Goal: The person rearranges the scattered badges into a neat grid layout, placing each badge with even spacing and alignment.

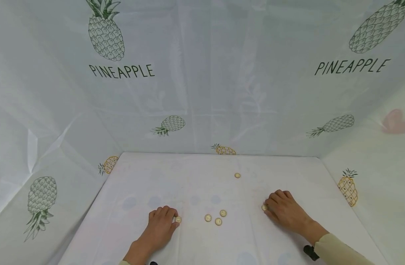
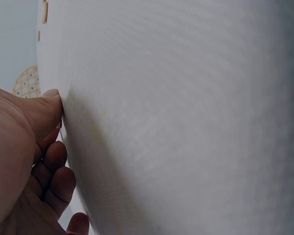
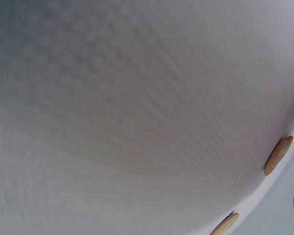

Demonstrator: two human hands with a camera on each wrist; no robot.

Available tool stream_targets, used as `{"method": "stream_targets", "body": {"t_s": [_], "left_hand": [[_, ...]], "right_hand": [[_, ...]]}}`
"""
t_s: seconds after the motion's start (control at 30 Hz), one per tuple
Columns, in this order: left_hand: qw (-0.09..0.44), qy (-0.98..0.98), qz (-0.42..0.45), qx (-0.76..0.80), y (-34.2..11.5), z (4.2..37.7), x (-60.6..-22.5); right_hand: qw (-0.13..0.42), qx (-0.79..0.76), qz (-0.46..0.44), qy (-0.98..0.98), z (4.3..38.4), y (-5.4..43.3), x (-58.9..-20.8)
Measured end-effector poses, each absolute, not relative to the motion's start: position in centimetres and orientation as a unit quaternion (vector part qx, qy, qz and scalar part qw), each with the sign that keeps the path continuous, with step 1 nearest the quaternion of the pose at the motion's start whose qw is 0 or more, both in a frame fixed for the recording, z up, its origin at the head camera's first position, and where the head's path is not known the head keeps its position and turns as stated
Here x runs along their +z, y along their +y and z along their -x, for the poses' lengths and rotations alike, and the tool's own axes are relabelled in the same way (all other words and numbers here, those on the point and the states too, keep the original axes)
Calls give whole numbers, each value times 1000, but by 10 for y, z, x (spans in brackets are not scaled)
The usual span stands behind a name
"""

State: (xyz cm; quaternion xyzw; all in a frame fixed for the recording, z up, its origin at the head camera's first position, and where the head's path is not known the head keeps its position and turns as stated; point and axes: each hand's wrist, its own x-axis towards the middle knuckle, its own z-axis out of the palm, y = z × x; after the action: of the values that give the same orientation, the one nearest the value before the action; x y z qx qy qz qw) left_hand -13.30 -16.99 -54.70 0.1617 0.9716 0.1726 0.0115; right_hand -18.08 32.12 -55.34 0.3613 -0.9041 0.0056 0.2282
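My left hand (image 1: 160, 228) rests on the white tabletop and pinches a small round wooden disc (image 1: 178, 219) between thumb and forefinger. In the left wrist view the left hand (image 2: 29, 152) hides that disc, its other fingers curled. Farther right, my right hand (image 1: 286, 212) holds a second wooden disc (image 1: 264, 207) at its thumb and fingertips. Between the hands lie three more discs: a left one (image 1: 207, 218), a front one (image 1: 218, 221) and a back one (image 1: 223, 213). Each bears a small dark mark too fine to read. Only bits of fingers show at the right wrist view's edge.
Another wooden disc (image 1: 237, 175) lies alone toward the back of the white-covered table (image 1: 149, 169). Cloth walls (image 1: 215, 81) printed with pineapples stand behind and on both sides. A dark strap (image 1: 310, 253) sits at the right wrist.
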Motion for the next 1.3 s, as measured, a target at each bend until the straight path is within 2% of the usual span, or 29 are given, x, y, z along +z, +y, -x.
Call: {"method": "stream_targets", "body": {"t_s": [0.43, 1.07, 1.3], "left_hand": [[12, 972, -159, 175, -169, 132, -546], [12, 972, -159, 174, -168, 131, -544], [12, 972, -161, 172, -169, 131, -544]], "right_hand": [[239, 24, -376, -895, 181, 320, -549], [215, 2, -342, -915, 188, 304, -544], [240, -31, -345, -907, 194, 301, -543]]}}
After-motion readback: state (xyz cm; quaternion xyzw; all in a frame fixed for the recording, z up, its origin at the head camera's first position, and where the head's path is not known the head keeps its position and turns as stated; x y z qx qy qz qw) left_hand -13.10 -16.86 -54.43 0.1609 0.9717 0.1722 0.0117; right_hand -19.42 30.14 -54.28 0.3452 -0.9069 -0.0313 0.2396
